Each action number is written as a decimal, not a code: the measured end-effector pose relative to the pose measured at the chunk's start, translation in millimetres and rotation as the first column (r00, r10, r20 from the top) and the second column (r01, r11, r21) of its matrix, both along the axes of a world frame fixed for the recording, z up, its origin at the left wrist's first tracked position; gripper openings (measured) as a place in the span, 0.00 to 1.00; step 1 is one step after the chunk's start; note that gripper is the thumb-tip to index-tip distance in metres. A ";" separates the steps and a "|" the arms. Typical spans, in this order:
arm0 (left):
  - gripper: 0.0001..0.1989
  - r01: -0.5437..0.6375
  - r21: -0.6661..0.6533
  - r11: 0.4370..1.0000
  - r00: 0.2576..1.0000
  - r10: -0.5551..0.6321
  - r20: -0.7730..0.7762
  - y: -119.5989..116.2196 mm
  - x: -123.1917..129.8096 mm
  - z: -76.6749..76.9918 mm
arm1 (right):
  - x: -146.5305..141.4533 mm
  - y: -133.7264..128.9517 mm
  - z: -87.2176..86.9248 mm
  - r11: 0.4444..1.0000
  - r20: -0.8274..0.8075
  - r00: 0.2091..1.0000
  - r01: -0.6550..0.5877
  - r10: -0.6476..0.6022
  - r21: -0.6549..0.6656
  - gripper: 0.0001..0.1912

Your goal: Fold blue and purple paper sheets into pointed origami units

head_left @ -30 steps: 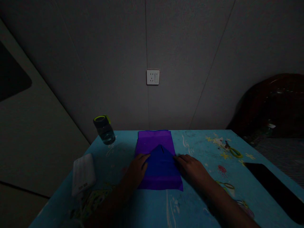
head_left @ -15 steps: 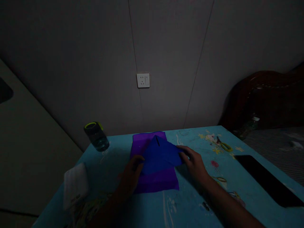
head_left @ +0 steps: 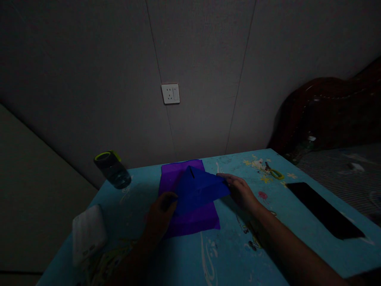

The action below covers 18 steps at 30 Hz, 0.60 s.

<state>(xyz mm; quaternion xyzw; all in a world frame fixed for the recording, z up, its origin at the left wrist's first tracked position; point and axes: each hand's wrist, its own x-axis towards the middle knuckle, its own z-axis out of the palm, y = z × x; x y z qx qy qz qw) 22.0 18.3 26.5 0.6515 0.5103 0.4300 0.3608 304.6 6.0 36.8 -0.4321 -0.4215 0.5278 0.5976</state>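
A folded blue piece (head_left: 198, 190), paper or thin cloth, with a dark slit near its top point, is held up over a purple sheet (head_left: 193, 223). The sheet lies on the table with its far edge near the wall. My left hand (head_left: 162, 210) pinches the blue piece at its left edge. At the right corner my right hand (head_left: 238, 190) grips it, its fingertips partly hidden behind the piece.
On the blue patterned table (head_left: 226, 254), a bottle (head_left: 114, 171) stands back left and a white ribbed object (head_left: 89, 234) lies near left. To the right are scissors (head_left: 275, 173) and a long black object (head_left: 324, 210). A wall socket (head_left: 170, 93) is behind.
The view has shifted, so the table's things sit further left in it. My right hand has turned, and the right side of the blue piece is tilted differently. Both hands keep their hold.
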 end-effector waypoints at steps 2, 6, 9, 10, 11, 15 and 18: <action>0.09 -0.007 -0.001 1.000 1.000 0.007 -0.027 0.3 -1.7 -0.2 | -1.9 -1.4 0.9 0.999 0.056 0.998 0.029 -0.028 -0.019 0.20; 0.10 0.075 0.082 0.994 0.994 -0.069 -0.080 -1.5 -2.5 0.9 | -3.5 -2.6 1.5 0.996 0.099 0.992 0.081 -0.084 0.033 0.27; 0.11 0.067 0.108 0.992 0.996 -0.060 -0.064 -2.7 -2.2 0.3 | -2.0 -2.3 2.6 0.994 0.160 0.982 0.094 -0.102 0.062 0.25; 0.13 0.042 0.097 0.994 0.999 -0.039 -0.033 -2.7 -2.3 -0.2 | -1.4 -2.2 3.0 0.993 0.190 0.976 0.096 -0.107 0.066 0.23; 0.16 0.018 0.083 0.996 1.000 -0.019 0.008 -2.6 -2.6 -0.7 | -1.1 -2.1 3.3 0.993 0.218 0.970 0.097 -0.111 0.073 0.21; 0.16 0.018 0.091 0.996 0.998 -0.023 0.060 -0.6 -6.8 -2.5 | -1.5 -2.9 2.4 0.989 0.304 0.947 0.071 -0.108 0.130 0.15; 0.07 0.064 0.270 0.961 0.998 -0.057 -0.036 2.0 -12.1 -4.5 | -1.4 -3.4 0.2 0.978 0.339 0.933 0.055 -0.122 0.202 0.10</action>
